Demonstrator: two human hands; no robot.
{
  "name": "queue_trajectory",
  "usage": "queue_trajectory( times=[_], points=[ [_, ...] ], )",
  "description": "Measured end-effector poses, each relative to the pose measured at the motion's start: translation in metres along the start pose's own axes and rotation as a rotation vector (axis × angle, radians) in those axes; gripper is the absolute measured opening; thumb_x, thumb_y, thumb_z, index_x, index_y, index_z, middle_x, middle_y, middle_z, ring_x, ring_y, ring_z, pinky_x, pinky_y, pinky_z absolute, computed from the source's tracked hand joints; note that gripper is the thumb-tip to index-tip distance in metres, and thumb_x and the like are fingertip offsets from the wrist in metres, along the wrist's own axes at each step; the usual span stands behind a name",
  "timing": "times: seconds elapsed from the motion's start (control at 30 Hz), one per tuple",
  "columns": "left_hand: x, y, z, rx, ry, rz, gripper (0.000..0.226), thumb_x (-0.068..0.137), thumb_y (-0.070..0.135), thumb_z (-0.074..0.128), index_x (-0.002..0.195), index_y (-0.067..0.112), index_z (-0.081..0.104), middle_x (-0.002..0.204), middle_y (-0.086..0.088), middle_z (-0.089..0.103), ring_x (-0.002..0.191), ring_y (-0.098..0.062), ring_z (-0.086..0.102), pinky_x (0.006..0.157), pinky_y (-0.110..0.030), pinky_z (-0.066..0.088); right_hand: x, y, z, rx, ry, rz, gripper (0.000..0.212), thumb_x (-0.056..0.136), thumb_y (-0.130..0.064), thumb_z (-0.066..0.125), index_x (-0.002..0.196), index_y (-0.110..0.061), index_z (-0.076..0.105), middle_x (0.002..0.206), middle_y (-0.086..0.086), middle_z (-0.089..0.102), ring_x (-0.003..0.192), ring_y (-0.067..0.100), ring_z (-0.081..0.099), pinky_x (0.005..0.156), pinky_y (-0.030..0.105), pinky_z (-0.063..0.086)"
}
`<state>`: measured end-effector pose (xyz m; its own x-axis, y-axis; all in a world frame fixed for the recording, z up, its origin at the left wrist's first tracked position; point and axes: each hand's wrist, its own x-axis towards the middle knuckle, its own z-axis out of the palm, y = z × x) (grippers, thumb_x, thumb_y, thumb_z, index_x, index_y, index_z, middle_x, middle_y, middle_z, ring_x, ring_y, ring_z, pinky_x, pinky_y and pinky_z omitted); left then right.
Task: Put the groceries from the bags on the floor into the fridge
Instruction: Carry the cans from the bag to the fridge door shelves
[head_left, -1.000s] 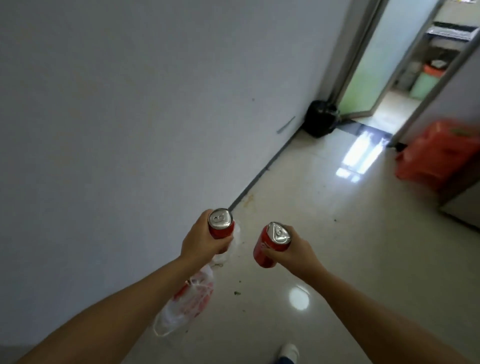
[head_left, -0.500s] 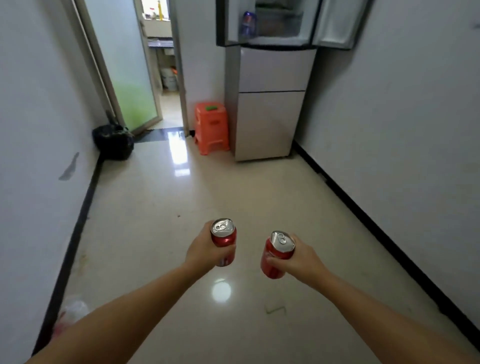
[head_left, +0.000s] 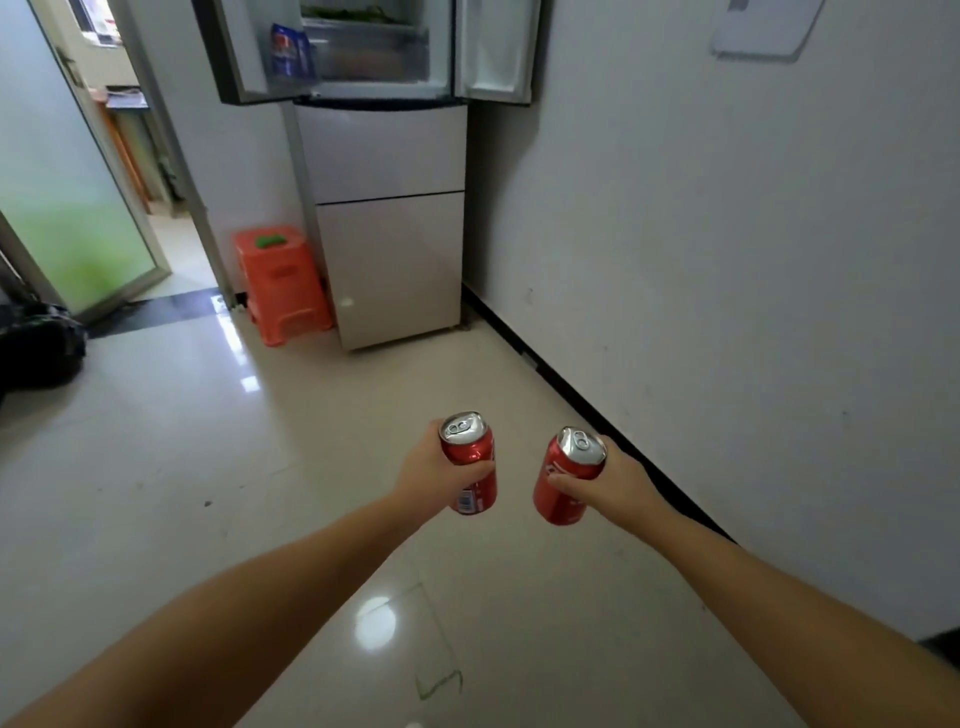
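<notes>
My left hand (head_left: 428, 475) grips a red soda can (head_left: 470, 462), held upright in front of me. My right hand (head_left: 613, 480) grips a second red soda can (head_left: 566, 478), tilted slightly to the left. Ahead stands the fridge (head_left: 389, 218), white below, with both upper doors swung open. A blue packet (head_left: 291, 52) sits in the left door shelf and green produce lies on an inner shelf. No grocery bags are in view.
An orange plastic stool (head_left: 283, 283) stands left of the fridge. A black bag (head_left: 36, 345) lies by the glass door (head_left: 67, 208) at the left. A white wall with a black skirting (head_left: 571, 395) runs along my right. The tiled floor is glossy.
The view has swung from the left wall and the white bag on the floor toward the fridge, which is now nearer. Both hands keep holding their cans.
</notes>
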<state>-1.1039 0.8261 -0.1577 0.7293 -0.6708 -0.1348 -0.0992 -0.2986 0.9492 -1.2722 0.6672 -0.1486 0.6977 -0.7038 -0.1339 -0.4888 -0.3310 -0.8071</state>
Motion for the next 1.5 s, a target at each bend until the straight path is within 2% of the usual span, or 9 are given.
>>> queue_trajectory(
  times=[0.17, 0.3, 0.53, 0.73, 0.9, 1.03, 1.23, 1.33, 1.5],
  points=[
    [0.106, 0.017, 0.005, -0.006, 0.015, -0.021, 0.065, 0.071, 0.021, 0.080, 0.126, 0.020, 0.047, 0.116, 0.002, 0.058, 0.107, -0.018, 0.056, 0.091, -0.033, 0.045, 0.101, -0.011, -0.022, 0.033, -0.024, -0.050, 0.045, 0.072, -0.025, 0.081, 0.103, -0.038, 0.051, 0.094, -0.019, 0.060, 0.085, -0.002, 0.057, 0.069, 0.012, 0.042],
    [0.209, 0.045, 0.000, 0.040, -0.033, 0.013, 0.070, 0.066, 0.022, 0.081, 0.127, 0.022, 0.049, 0.116, 0.002, 0.062, 0.110, -0.019, 0.059, 0.094, -0.037, 0.047, 0.191, -0.028, -0.047, 0.032, 0.035, -0.028, 0.055, 0.071, -0.031, 0.081, 0.116, -0.030, 0.051, 0.107, -0.008, 0.061, 0.096, 0.012, 0.059, 0.077, 0.021, 0.044],
    [0.358, 0.105, 0.009, -0.027, -0.059, 0.065, 0.066, 0.074, 0.009, 0.077, 0.130, 0.016, 0.042, 0.115, 0.000, 0.054, 0.107, -0.017, 0.053, 0.089, -0.032, 0.043, 0.333, -0.053, -0.091, 0.052, 0.102, -0.005, 0.059, 0.074, -0.031, 0.079, 0.124, -0.022, 0.049, 0.109, -0.004, 0.058, 0.097, 0.014, 0.056, 0.080, 0.025, 0.043],
    [0.491, 0.113, 0.019, -0.025, -0.037, 0.051, 0.068, 0.073, 0.017, 0.078, 0.130, 0.018, 0.042, 0.117, 0.001, 0.056, 0.108, -0.018, 0.054, 0.091, -0.034, 0.045, 0.482, -0.064, -0.102, 0.048, 0.050, -0.061, 0.059, 0.073, -0.027, 0.080, 0.123, -0.021, 0.051, 0.106, -0.004, 0.059, 0.092, 0.012, 0.057, 0.067, 0.013, 0.041],
    [0.616, 0.131, 0.007, -0.078, 0.101, 0.016, 0.070, 0.072, 0.018, 0.080, 0.131, 0.019, 0.043, 0.121, -0.002, 0.058, 0.107, -0.018, 0.055, 0.088, -0.032, 0.044, 0.627, -0.093, -0.111, 0.012, -0.051, -0.150, 0.061, 0.072, -0.028, 0.081, 0.125, -0.021, 0.051, 0.110, -0.003, 0.061, 0.099, 0.014, 0.059, 0.077, 0.021, 0.043],
    [0.700, 0.148, -0.027, -0.094, 0.261, 0.012, 0.069, 0.071, 0.019, 0.080, 0.130, 0.017, 0.044, 0.119, 0.000, 0.058, 0.109, -0.019, 0.057, 0.089, -0.033, 0.046, 0.739, -0.137, -0.114, -0.024, -0.141, -0.231, 0.063, 0.072, -0.029, 0.081, 0.126, -0.020, 0.050, 0.111, -0.003, 0.060, 0.103, 0.016, 0.058, 0.082, 0.024, 0.043],
    [0.806, 0.158, -0.103, 0.020, 0.421, 0.008, 0.072, 0.069, 0.024, 0.082, 0.130, 0.017, 0.044, 0.122, -0.002, 0.058, 0.111, -0.019, 0.057, 0.098, -0.037, 0.047, 0.886, -0.217, -0.070, -0.002, -0.235, -0.338, 0.066, 0.073, -0.030, 0.080, 0.130, -0.019, 0.049, 0.117, -0.001, 0.060, 0.102, 0.015, 0.056, 0.083, 0.025, 0.043],
    [0.869, 0.175, -0.151, 0.067, 0.484, 0.047, 0.073, 0.071, 0.026, 0.081, 0.133, 0.018, 0.042, 0.124, -0.001, 0.056, 0.113, -0.020, 0.054, 0.100, -0.040, 0.046, 0.958, -0.275, -0.041, 0.018, -0.273, -0.429, 0.064, 0.074, -0.028, 0.079, 0.129, -0.018, 0.048, 0.114, -0.002, 0.058, 0.103, 0.015, 0.055, 0.084, 0.026, 0.043],
    [0.971, 0.238, -0.250, 0.112, 0.585, 0.169, 0.070, 0.070, 0.028, 0.081, 0.130, 0.022, 0.045, 0.117, 0.003, 0.058, 0.109, -0.018, 0.057, 0.095, -0.035, 0.047, 1.073, -0.402, -0.002, 0.098, -0.289, -0.609, 0.061, 0.071, -0.029, 0.081, 0.124, -0.020, 0.053, 0.112, -0.004, 0.063, 0.107, 0.016, 0.060, 0.084, 0.027, 0.046]
  ],
)
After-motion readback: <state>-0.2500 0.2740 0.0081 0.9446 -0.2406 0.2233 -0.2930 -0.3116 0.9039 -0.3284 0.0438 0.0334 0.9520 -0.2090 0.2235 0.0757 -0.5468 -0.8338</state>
